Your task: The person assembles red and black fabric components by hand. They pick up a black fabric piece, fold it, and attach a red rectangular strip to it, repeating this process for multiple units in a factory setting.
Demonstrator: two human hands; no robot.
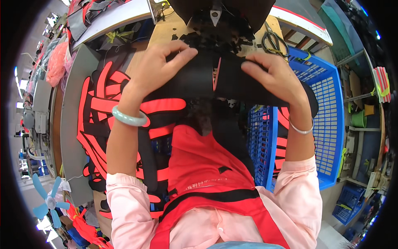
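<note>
A wide black fabric strip (pixel 182 85) stretches sideways in front of me. Near its middle runs a narrow pinkish-red slit (pixel 216 74). My left hand (pixel 163 66) grips the strip's left part, thumb and forefinger bent together at its far edge. On the right part, my right hand (pixel 275 76) is closed over the fabric the same way; its other fingers are partly hidden. Just beyond the strip stands a dark machine head (pixel 240 14) with a pointed metal piece (pixel 215 17) on its front. Black scraps (pixel 228 39) lie beneath it.
Left of me is a heap of black and coral-red strips (pixel 99 112). A blue plastic basket (pixel 331 112) stands at the right, with similar pieces in it. Black-handled scissors (pixel 273 43) lie on the wooden tabletop (pixel 166 31). A light-blue fan (pixel 50 202) is at lower left.
</note>
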